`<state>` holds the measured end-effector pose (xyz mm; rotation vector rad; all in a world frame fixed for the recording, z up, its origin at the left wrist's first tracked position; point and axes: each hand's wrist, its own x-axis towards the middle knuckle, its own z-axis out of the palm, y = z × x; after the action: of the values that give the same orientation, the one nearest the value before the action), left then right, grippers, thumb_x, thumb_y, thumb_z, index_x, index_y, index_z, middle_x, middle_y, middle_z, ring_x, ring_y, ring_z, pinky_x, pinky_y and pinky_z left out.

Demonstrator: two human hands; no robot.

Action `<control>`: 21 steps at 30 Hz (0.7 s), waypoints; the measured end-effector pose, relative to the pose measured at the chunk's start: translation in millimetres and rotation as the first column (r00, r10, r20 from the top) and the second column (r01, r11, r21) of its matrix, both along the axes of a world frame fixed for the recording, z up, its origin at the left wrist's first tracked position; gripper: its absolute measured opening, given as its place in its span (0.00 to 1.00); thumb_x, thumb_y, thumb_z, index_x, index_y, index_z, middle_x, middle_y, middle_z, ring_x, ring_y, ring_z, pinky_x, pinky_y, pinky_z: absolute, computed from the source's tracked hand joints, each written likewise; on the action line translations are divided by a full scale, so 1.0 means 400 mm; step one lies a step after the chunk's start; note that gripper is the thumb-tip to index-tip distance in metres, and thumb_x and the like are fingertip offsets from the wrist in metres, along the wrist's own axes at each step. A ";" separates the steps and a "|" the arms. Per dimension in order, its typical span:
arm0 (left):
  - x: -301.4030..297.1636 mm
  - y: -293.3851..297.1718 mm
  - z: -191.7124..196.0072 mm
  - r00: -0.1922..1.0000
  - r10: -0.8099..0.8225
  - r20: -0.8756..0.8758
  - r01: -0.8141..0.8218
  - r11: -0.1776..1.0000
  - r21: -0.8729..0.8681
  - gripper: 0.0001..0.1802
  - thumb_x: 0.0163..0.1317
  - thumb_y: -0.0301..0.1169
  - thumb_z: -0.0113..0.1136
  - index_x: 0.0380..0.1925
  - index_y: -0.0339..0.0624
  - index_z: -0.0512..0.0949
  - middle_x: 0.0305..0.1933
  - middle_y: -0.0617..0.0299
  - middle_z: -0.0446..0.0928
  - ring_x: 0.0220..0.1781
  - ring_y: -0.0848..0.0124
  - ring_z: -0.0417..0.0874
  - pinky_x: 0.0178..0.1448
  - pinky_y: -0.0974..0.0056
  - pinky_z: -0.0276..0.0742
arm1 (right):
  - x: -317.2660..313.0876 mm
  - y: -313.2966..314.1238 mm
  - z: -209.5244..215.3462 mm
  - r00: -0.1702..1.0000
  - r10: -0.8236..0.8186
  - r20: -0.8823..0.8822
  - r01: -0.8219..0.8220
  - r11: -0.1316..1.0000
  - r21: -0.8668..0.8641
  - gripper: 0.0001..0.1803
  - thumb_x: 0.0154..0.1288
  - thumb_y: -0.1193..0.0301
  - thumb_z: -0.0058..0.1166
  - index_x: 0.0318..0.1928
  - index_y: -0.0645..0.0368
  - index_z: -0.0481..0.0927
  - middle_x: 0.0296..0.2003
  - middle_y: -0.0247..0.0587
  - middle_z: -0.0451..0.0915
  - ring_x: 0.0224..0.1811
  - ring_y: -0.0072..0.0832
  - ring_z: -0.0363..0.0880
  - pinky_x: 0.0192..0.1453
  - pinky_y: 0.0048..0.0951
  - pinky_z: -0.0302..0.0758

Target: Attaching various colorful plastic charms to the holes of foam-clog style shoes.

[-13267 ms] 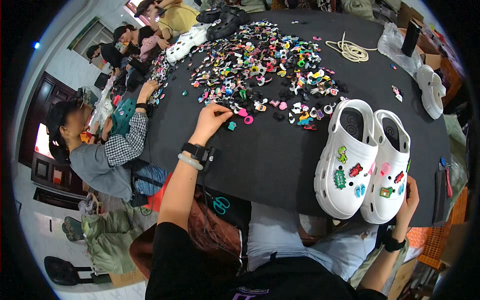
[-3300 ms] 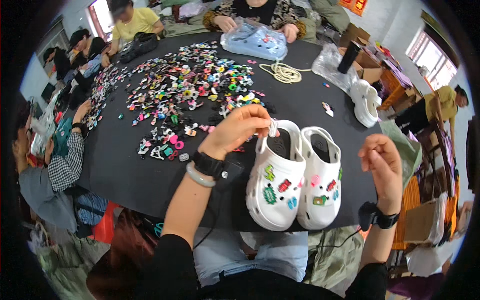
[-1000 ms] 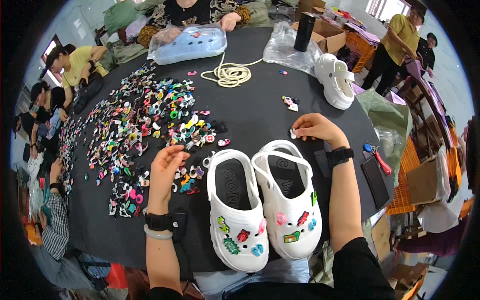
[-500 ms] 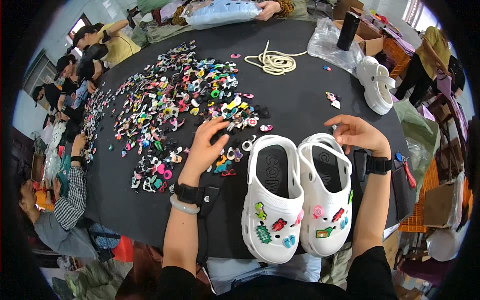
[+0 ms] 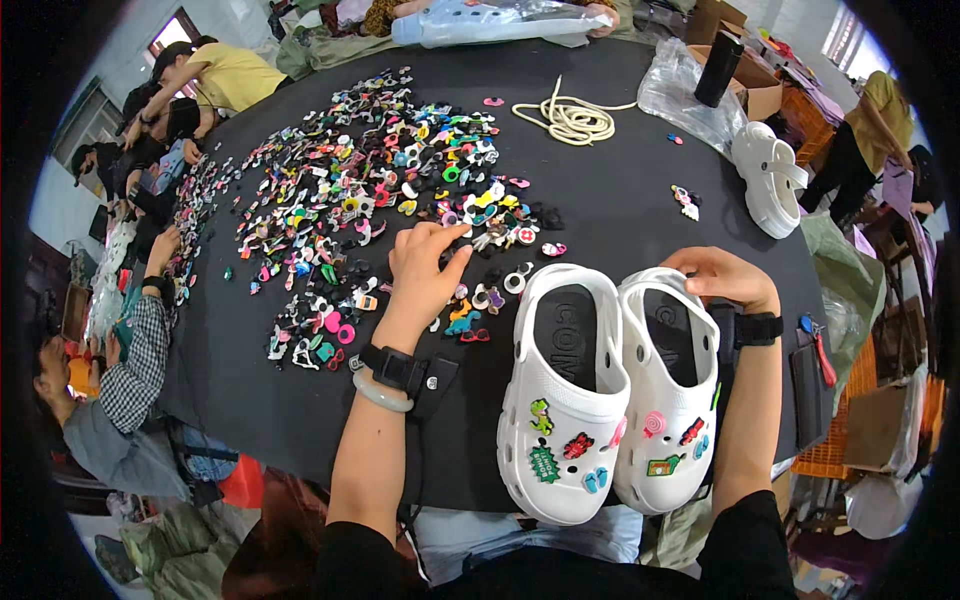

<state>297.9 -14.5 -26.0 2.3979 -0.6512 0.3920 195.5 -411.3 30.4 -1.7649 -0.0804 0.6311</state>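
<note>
Two white clogs stand side by side in front of me, toes toward me: the left clog [image 5: 565, 420] and the right clog [image 5: 664, 420]. Colourful shoe charms sit on both toe tops, among them a green dinosaur [image 5: 541, 417], a pink lollipop [image 5: 654, 425] and blue flip-flops [image 5: 596, 480]. My right hand [image 5: 725, 277] has its bent fingers and thumb at the right clog's heel rim. Thumb and fingers apart, my left hand [image 5: 424, 275] reaches to the near edge of a large pile of loose charms [image 5: 370, 170], with nothing visible between them.
Another white clog [image 5: 767, 180] lies at the far right, near a black bottle [image 5: 719, 69] and clear plastic [image 5: 680, 85]. A coiled cream cord [image 5: 578, 122] lies at the back. A red-handled tool [image 5: 825, 360] is at the right edge. Co-workers sit along the left side.
The right hand has come down onto the right clog's heel, its fingers drawn in. My left hand remains by the charms, slightly farther forward. The whole view has shifted a little.
</note>
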 end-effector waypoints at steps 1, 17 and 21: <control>-0.002 -0.010 -0.003 1.000 -0.004 0.000 0.004 1.000 -0.005 0.16 0.59 0.36 0.63 0.48 0.54 0.82 0.43 0.64 0.74 0.50 0.61 0.70 0.56 0.55 0.63 | 0.000 0.004 0.000 1.000 -0.004 0.000 0.004 1.000 -0.005 0.34 0.57 0.54 0.66 0.56 0.66 0.75 0.35 0.36 0.80 0.31 0.20 0.80 0.30 0.19 0.79; -0.007 -0.024 0.039 0.992 -0.066 0.103 0.093 0.954 -0.286 0.05 0.49 0.28 0.68 0.29 0.48 0.83 0.41 0.67 0.81 0.50 0.65 0.75 0.53 0.60 0.66 | 0.008 0.097 0.031 0.985 -0.074 0.159 0.071 0.997 0.019 0.29 0.64 0.58 0.61 0.59 0.62 0.72 0.36 0.34 0.81 0.35 0.19 0.81 0.32 0.19 0.78; -0.085 -0.073 0.103 0.989 -0.113 0.097 0.142 0.904 -0.403 0.08 0.54 0.18 0.64 0.34 0.40 0.82 0.39 0.60 0.82 0.43 0.69 0.82 0.51 0.66 0.75 | -0.012 0.113 0.068 0.939 -0.150 0.310 0.143 0.989 0.046 0.21 0.65 0.65 0.60 0.57 0.59 0.75 0.40 0.34 0.81 0.37 0.18 0.79 0.40 0.18 0.74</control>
<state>263.7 -43.7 15.2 1.9391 -0.6787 0.5059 190.6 -366.1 57.7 -1.8174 -0.1715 0.2372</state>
